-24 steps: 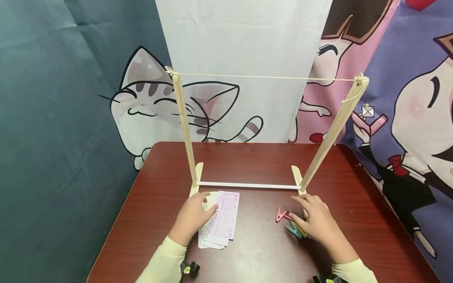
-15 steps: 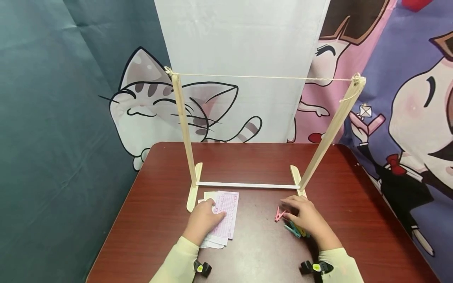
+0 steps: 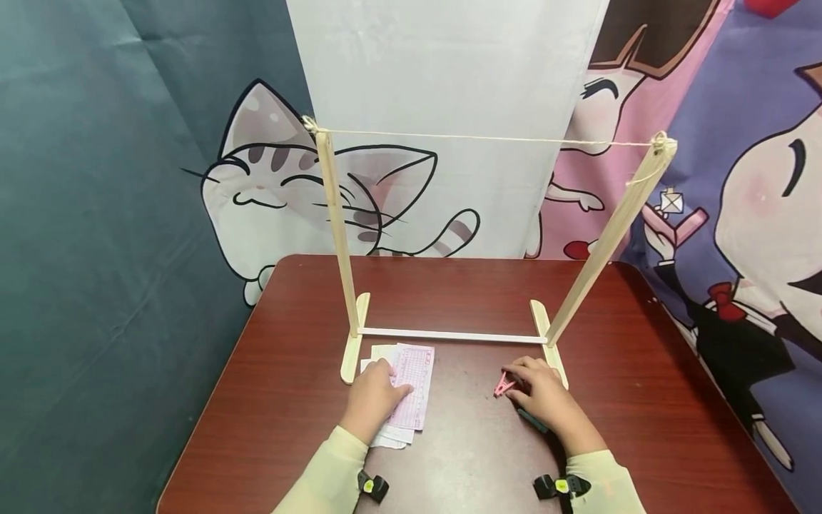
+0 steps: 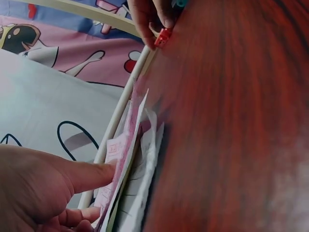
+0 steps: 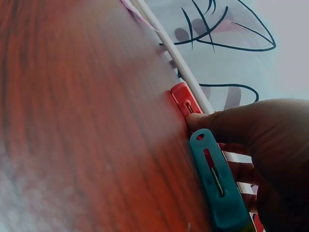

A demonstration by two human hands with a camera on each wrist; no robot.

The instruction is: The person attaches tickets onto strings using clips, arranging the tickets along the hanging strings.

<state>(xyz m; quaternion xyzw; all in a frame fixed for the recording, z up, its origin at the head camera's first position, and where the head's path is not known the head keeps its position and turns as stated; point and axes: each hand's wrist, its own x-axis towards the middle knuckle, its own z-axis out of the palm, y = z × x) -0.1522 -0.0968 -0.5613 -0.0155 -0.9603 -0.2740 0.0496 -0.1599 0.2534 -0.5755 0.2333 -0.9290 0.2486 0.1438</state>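
Note:
A stack of paper slips, a pink printed one on top, lies on the table at centre left. My left hand rests on its left part, thumb on the pink slip in the left wrist view. My right hand pinches a pink clothespin between thumb and forefinger, low at the tabletop; the right wrist view has the thumb against this clothespin. Beside it a teal clothespin lies under the hand, partly hidden in the head view.
Behind the hands stands a wooden frame with a left post, a right post, a white crossbar and a string tied between the post tops. The frame's feet stand on the brown table. Printed cloth hangs behind.
My right hand has moved left and closed its fingertips on the pink clothespin. My left hand has shifted right over the slips, uncovering the frame's left foot.

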